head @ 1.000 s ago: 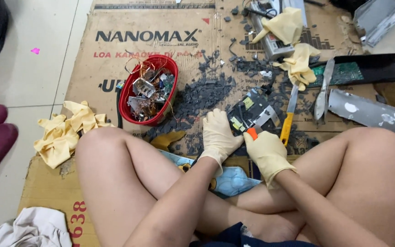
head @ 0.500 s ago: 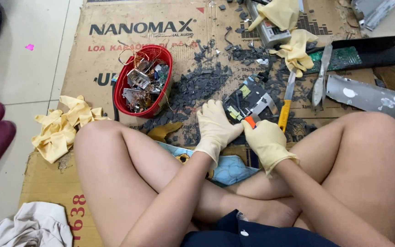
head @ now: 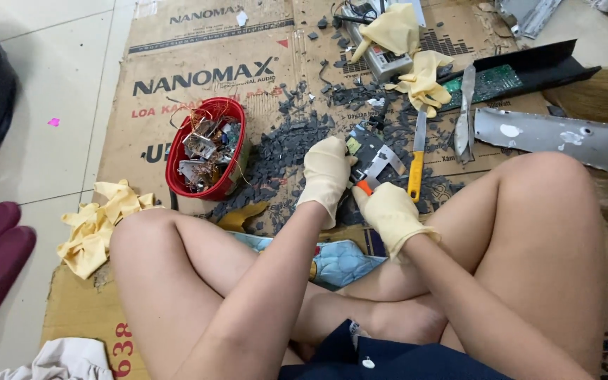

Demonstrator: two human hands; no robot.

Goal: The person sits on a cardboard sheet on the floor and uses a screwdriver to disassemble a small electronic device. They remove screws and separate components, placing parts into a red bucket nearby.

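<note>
Both hands gloved, down on the cardboard (head: 198, 91) btwn the knees. Left hand (head: 326, 176) curled over the near-left edge of a small circuit part (head: 373, 151), pinning it on the debris (head: 283, 151). Right hand (head: 390, 214) closed round an orange-handled tool (head: 364, 186), tip touching the part; can't tell what kind of tool. Yellow-handled knife (head: 416, 158) lies just right of the part. Red basket (head: 205, 148) w/ wire & metal scrap sits left, well apart. Spare gloves (head: 409, 56) far side, on a grey box. Metal panel (head: 550, 134) far right. Yellow rags (head: 100, 222) near left.
</note>
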